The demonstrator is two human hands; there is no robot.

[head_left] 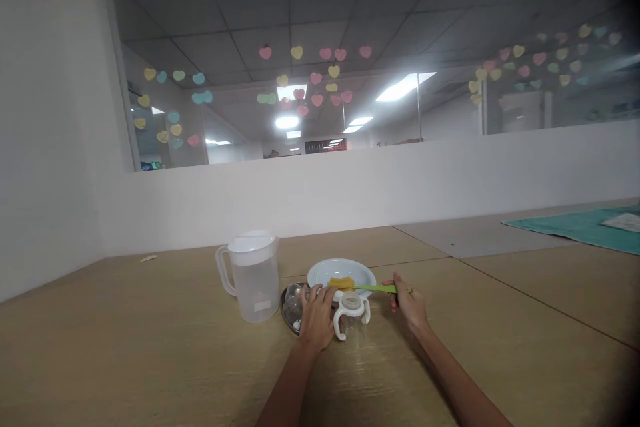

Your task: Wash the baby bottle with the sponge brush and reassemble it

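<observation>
My right hand [411, 303] is closed round the green handle of a sponge brush [375, 288]. The brush's yellow sponge head [341, 283] is over the near side of a white bowl [320, 267]. My left hand [317, 319] has its fingers curled at the near rim of the bowl, by the sponge; something whitish shows at the fingertips, but I cannot tell what it is. Just right of that hand, a clear baby bottle [354, 327] with a white two-handled collar stands upright, its mouth uncapped. A clear dome-shaped cover [293, 299] sits on a round metal tray [285, 320], partly hidden by my left hand.
A translucent pitcher [256, 283] with a white lid stands left of the tray. Further left lies a small flat pale piece [149, 258]. A teal cloth [575, 225] is spread at the far right. Behind the wooden table [150, 347] rises a white wall with windows.
</observation>
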